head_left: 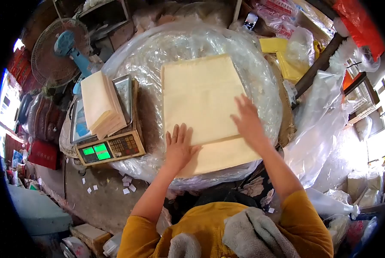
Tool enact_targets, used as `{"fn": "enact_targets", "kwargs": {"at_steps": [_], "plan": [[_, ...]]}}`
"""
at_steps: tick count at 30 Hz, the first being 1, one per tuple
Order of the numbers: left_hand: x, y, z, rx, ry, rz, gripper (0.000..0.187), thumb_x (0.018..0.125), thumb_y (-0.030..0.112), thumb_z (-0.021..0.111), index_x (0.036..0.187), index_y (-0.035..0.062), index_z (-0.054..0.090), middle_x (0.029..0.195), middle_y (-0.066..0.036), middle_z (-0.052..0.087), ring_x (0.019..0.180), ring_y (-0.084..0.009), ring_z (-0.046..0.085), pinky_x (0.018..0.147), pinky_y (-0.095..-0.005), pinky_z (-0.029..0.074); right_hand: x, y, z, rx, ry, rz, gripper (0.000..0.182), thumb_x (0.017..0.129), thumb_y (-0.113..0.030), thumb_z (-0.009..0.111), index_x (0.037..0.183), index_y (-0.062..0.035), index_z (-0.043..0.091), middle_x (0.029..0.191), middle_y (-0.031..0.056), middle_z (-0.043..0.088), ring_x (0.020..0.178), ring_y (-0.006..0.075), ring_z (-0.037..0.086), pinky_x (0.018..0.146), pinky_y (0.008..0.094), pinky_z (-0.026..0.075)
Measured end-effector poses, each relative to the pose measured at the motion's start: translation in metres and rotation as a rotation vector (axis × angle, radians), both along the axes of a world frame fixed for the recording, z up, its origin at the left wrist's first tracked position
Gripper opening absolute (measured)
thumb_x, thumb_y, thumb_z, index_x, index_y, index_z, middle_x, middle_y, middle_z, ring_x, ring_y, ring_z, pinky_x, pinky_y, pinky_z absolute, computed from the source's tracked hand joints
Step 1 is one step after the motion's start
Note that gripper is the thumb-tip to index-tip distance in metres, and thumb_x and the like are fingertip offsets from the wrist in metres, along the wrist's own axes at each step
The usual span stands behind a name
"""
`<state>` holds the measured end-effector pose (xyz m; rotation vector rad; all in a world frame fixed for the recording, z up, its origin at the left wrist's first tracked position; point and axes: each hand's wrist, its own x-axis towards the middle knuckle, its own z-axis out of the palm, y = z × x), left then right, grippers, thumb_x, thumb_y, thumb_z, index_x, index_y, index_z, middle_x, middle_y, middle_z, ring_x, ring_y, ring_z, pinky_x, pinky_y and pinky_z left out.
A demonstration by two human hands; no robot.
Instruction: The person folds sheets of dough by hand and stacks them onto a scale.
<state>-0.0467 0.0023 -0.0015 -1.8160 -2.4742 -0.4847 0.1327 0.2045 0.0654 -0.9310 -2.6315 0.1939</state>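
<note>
- The left hand [179,146] lies flat, fingers spread, palm down on the near left corner of a sheet stack [205,112]; it grips nothing.
- The right hand [247,120] also lies open and flat, pressed on the stack's right edge, holding nothing.
- The stack is pale cream, smooth, matte and rectangular; a top layer ends short of the near edge, leaving a step line.
- The stack rests in the middle of a round bundle wrapped in crinkled, glossy clear plastic [252,64].
- To the left, a scale [111,148] with a metal pan and green display carries a smaller, fanned pile [100,103] of cream sheets.
- A round wire-caged fan [57,51] with a blue hub stands beyond the scale.
</note>
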Motion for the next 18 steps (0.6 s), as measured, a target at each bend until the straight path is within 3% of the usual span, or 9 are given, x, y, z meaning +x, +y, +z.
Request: {"fn": "enact_targets", "kwargs": {"at_steps": [2,5,8,11,12,14,16,17,18], "plan": [[0.001,0.001,-0.003,0.034,0.039,-0.001,0.062,0.086,0.043,0.059,0.136,0.0092,0.045,0.147,-0.016,0.034,0.139,-0.0346,0.025,0.111,-0.055,0.019,0.007,-0.009,-0.023,0.094,-0.076,0.088,0.052,0.093,-0.028,0.052,0.14,-0.0088,0.038,0.148,0.015,0.031,0.139,0.0338,0.025,0.112,0.0482,0.022],[-0.019,-0.011,0.002,0.058,0.069,-0.137,0.049,0.083,0.029,0.062,0.127,0.009,0.052,0.136,-0.015,0.048,0.131,-0.0327,0.039,0.109,-0.051,0.026,0.009,-0.007,-0.057,0.047,-0.155,0.099,0.048,0.096,-0.027,0.045,0.14,-0.0089,0.038,0.148,0.0141,0.031,0.141,0.034,0.019,0.112,0.0549,0.016],[-0.05,-0.029,0.022,-0.012,-0.053,-0.11,0.038,0.08,0.011,0.063,0.118,0.0108,0.059,0.124,-0.013,0.057,0.117,-0.0344,0.052,0.104,-0.0453,0.033,-0.001,-0.017,-0.032,-0.129,-0.276,0.031,0.049,0.096,-0.028,0.045,0.14,-0.0085,0.037,0.15,0.0142,0.029,0.141,0.0348,0.02,0.112,0.0547,0.018],[-0.04,-0.029,0.05,0.187,-0.072,-0.165,0.032,0.071,0.003,0.065,0.103,0.0076,0.062,0.101,-0.01,0.064,0.098,-0.032,0.059,0.093,-0.0437,0.04,-0.029,-0.066,0.028,-0.26,-0.124,0.285,0.049,0.094,-0.02,0.049,0.14,-0.009,0.037,0.146,0.0155,0.034,0.137,0.0333,0.028,0.11,0.0565,0.019],[-0.029,-0.027,0.064,0.34,-0.071,-0.131,0.035,0.071,0.001,0.066,0.105,0.0068,0.061,0.104,-0.012,0.063,0.1,-0.0328,0.058,0.094,-0.0434,0.04,-0.043,-0.078,0.043,-0.296,-0.158,0.389,0.056,0.086,-0.009,0.055,0.139,-0.0103,0.038,0.137,0.0158,0.046,0.13,0.0308,0.04,0.107,0.0548,0.028],[-0.014,-0.017,0.089,0.661,-0.068,-0.044,0.041,0.07,-0.002,0.067,0.11,0.005,0.06,0.109,-0.015,0.061,0.105,-0.0344,0.056,0.096,-0.0428,0.04,-0.054,-0.069,0.04,-0.017,-0.178,0.382,0.061,0.076,-0.002,0.057,0.134,-0.0109,0.044,0.126,0.0131,0.056,0.118,0.0293,0.051,0.103,0.0509,0.036],[-0.017,-0.016,0.076,0.796,-0.509,0.289,0.074,0.077,-0.001,0.067,0.141,0.0038,0.032,0.142,-0.015,0.038,0.132,-0.0284,0.037,0.109,-0.0383,0.027,-0.038,-0.068,0.067,0.052,0.184,0.573,0.057,0.072,0.001,0.057,0.127,-0.0105,0.05,0.122,0.0115,0.058,0.113,0.0285,0.055,0.1,0.0487,0.039],[-0.026,-0.02,0.055,0.839,-0.734,0.324,0.081,0.077,-0.001,0.068,0.144,0.0043,0.024,0.145,-0.014,0.032,0.134,-0.0274,0.033,0.11,-0.0377,0.024,-0.025,-0.067,0.074,0.077,0.361,0.665,0.055,0.07,0.002,0.057,0.124,-0.0103,0.054,0.12,0.0107,0.06,0.11,0.0281,0.057,0.098,0.0476,0.041],[-0.036,-0.022,0.027,0.878,-0.961,0.358,0.088,0.077,-0.001,0.068,0.147,0.0048,0.016,0.149,-0.013,0.025,0.137,-0.0263,0.029,0.111,-0.0371,0.022,-0.015,-0.066,0.069,0.074,0.324,0.64,0.054,0.069,0.002,0.058,0.121,-0.0099,0.056,0.119,0.0104,0.06,0.109,0.0285,0.057,0.099,0.0474,0.041]]}}
